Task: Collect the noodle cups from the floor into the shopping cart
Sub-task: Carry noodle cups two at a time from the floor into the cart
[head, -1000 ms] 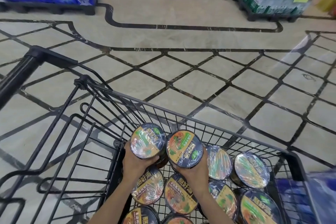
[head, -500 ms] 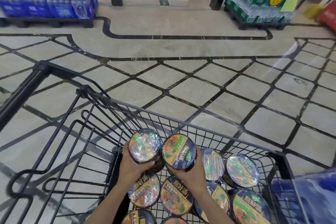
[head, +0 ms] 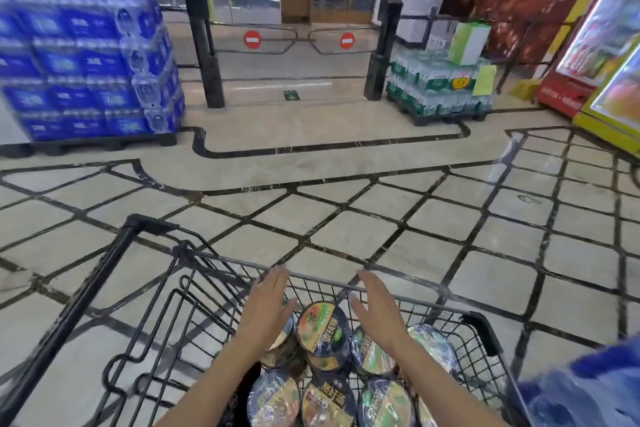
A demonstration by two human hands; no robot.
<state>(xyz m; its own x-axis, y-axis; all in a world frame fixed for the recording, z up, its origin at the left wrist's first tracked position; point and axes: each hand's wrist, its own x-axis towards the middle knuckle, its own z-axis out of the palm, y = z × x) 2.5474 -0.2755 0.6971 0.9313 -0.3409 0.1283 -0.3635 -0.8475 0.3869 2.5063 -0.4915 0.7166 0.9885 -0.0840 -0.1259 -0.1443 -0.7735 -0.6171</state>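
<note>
- We see the cups as round tubs with dark blue rims and shiny film lids printed in orange, green and yellow; they lie packed in the cart, below and between our hands.
- One cup sits highest on the pile, tilted, in the gap between the two hands, nearer the left palm's thumb side than the right wrist.
- Our left hand is flat, fingers straight and together, holding nothing; its fingertips reach up to the cart's far rim.
- Our right hand is likewise spread flat and empty, fingers pointing away from us, just right of the top cup.
- Half a second ago each hand gripped a cup by its side above the pile; now both have let go and lifted, and those cups rest among the others.
- The view has also tipped up since then: the gate with two red no-entry signs, and stacks of blue water packs far beyond the left hand, now fill the top.
- A cup under the left palm is mostly hidden, so we cannot tell how it lies.
- The nearest cups are cut off by the bottom edge, and the print on the lids is too small to read.
- A blue blur beyond the right forearm is smeared; we cannot tell what it is.
</note>
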